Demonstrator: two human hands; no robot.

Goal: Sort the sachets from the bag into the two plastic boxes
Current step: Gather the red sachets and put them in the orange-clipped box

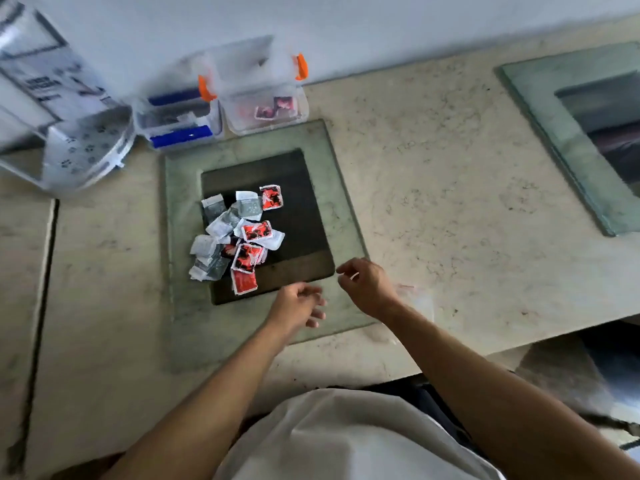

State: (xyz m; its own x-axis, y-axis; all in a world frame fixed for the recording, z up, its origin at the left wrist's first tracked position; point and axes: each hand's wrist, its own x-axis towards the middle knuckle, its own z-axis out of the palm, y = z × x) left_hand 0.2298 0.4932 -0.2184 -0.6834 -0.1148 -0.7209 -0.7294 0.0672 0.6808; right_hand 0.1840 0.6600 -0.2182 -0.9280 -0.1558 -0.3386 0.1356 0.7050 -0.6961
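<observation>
Sachets [239, 239] are lying heaped on the dark glass panel [304, 233] set in my marble counter [450, 188]. Both boxes [265, 107] are sitting blurred against the wall, possibly holding some. My left hand [298, 304] and right hand [367, 284] are hovering slack and empty.

You're at what looks like a home. The beige stone surface [450, 168] runs along a white wall [381, 29]. Glass panels [561, 140] are set in it.

White shirt [346, 441], bare forearms [214, 386]
</observation>
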